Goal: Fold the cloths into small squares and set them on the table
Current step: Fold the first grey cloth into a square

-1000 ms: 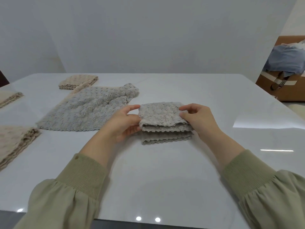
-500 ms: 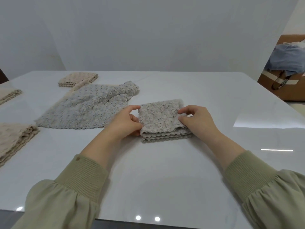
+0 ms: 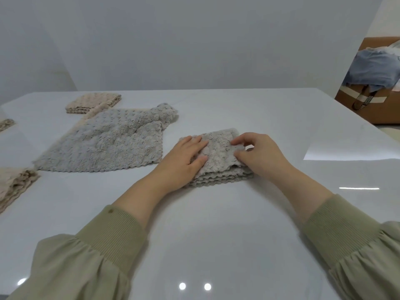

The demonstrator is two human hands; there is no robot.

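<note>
The folded grey cloth (image 3: 218,150) lay mid-table (image 3: 238,224), apparently getting its final flattening. The left hand (image 3: 186,156) pressed it with straight fingers. The right hand (image 3: 259,154) curled at its right edge; whether it pinched a layer, I could not tell. Next would likely come letting go and taking the unfolded grey cloth (image 3: 108,144) just left. A beige folded stack (image 3: 15,182) at the table's left edge was cut off.

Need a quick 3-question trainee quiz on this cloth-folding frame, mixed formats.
1. True or false: the left hand lies flat on the folded grey cloth.
2. What lies to the left of that cloth? A) spread grey cloth B) a mug C) a book
3. Fill in: the cardboard box stands off the ____ side of the table.
Key: 1 true; 2 A; 3 right.
</note>
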